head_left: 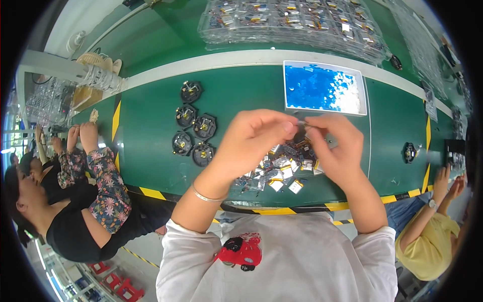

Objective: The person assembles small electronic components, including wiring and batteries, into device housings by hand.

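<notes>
Both my hands are raised over the green bench with their fingertips almost meeting. My left hand point(259, 138), a bangle on its wrist, pinches at a small pale thing point(302, 122) too blurred to name. From the other side my right hand point(338, 143) pinches at the same spot, thumb against forefinger. Under and between the hands lies a loose pile of small silvery battery packs point(282, 173) with thin wires and tiny parts. Just beyond the fingers stands a white box point(324, 111) holding many small blue and white pieces.
Several black octagonal housings point(204, 127) with parts inside sit left of my hands. One more dark round unit point(410, 152) lies at the right. Stacked clear trays point(297, 25) of small parts stand beyond the white ledge point(201, 63). Co-workers sit on both sides.
</notes>
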`<state>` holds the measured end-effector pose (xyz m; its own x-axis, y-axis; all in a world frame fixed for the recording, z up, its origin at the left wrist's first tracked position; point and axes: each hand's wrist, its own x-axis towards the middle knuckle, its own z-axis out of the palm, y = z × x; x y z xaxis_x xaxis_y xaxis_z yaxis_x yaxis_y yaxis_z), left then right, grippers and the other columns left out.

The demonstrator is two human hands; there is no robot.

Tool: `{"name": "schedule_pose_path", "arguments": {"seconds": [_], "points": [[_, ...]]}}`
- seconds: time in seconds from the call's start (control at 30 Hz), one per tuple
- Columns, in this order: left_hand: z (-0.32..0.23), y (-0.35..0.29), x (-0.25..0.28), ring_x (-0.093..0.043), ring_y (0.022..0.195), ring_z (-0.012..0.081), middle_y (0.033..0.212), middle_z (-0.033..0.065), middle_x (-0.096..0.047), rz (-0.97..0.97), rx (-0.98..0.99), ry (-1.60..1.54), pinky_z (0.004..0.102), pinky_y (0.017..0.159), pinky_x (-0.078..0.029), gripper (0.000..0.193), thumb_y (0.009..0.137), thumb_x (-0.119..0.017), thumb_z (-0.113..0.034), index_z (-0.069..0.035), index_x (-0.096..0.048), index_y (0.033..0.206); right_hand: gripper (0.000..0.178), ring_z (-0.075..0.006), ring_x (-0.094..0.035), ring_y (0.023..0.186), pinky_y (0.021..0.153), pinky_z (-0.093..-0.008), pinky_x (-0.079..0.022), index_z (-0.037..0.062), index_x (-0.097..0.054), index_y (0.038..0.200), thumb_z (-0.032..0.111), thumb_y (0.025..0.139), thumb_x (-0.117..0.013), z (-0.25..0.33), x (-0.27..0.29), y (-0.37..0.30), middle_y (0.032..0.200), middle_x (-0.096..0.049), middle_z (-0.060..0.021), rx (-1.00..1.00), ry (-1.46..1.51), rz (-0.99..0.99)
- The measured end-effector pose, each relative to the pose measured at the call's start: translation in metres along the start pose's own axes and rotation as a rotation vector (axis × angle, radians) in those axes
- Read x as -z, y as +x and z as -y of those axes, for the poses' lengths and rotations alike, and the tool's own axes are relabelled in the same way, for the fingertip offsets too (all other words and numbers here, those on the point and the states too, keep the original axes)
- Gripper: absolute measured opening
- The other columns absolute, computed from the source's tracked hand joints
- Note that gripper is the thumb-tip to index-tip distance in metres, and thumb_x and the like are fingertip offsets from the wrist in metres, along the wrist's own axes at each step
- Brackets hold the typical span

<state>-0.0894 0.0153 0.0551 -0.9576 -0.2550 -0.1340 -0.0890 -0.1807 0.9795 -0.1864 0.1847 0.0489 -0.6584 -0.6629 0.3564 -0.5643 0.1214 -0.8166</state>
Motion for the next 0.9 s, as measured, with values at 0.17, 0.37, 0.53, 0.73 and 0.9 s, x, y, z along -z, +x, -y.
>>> {"name": "schedule_pose_path", "arguments": {"seconds": [0.17, 0.37, 0.53, 0.73, 0.9], "points": [[-0.009, 0.012, 0.081, -0.064, 0.081, 0.029, 0.087, 0.012, -0.068, -0.823, -0.223, 1.015, 0.0353, 0.074, -0.05, 0.031, 0.079, -0.069, -0.022, -0.001, -0.066, 0.101, 0.014, -0.0136, -0.058, 0.086, 0.08, -0.0264, -0.045, -0.002, -0.063, 0.09, -0.008, 0.078, -0.058, 0.001, 0.015, 0.006, 0.089, -0.063, -0.0074, -0.207, 0.141, 0.061], [0.012, 0.017, 0.126, -0.058, 0.092, 0.0284, 0.092, 0.0126, -0.065, -0.789, -0.076, 1.339, 0.0371, 0.08, -0.047, 0.04, 0.075, -0.07, -0.019, 0.0, -0.062, 0.109, 0.009, -0.0156, -0.062, 0.089, 0.081, -0.0284, -0.048, -0.0015, -0.062, 0.09, -0.005, 0.082, -0.059, -0.001, 0.014, 0.003, 0.089, -0.065, -0.0081, -0.278, 0.308, 0.083], [0.006, 0.022, 0.093, -0.062, 0.076, 0.0225, 0.088, 0.0092, -0.065, -0.632, -0.091, 1.046, 0.031, 0.068, -0.05, 0.031, 0.078, -0.068, -0.01, 0.001, -0.061, 0.106, 0.012, -0.0122, -0.06, 0.081, 0.076, -0.0268, -0.047, -0.0017, -0.063, 0.091, -0.005, 0.08, -0.063, 0.003, 0.016, 0.003, 0.087, -0.065, -0.0071, -0.267, 0.283, 0.022], [0.0, 0.012, 0.003, -0.066, 0.078, 0.0185, 0.09, 0.0155, -0.066, -0.153, -0.051, -0.226, 0.0242, 0.062, -0.052, 0.02, 0.087, -0.052, 0.001, -0.005, -0.048, 0.106, 0.011, -0.0098, -0.059, 0.073, 0.065, -0.0227, -0.047, -0.0006, -0.063, 0.085, -0.004, 0.075, -0.066, 0.012, 0.013, 0.0, 0.086, -0.065, -0.0051, -0.16, 0.168, -0.101], [-0.007, 0.004, -0.028, -0.067, 0.081, 0.0191, 0.097, 0.0157, -0.067, -0.109, 0.0, -0.1, 0.0254, 0.066, -0.056, 0.037, 0.088, -0.048, 0.003, -0.001, -0.045, 0.125, 0.012, -0.0104, -0.061, 0.068, 0.06, -0.0231, -0.048, -0.0006, -0.062, 0.082, -0.003, 0.071, -0.067, 0.017, 0.005, -0.001, 0.081, -0.065, -0.0052, -0.022, 0.007, -0.132]]}}
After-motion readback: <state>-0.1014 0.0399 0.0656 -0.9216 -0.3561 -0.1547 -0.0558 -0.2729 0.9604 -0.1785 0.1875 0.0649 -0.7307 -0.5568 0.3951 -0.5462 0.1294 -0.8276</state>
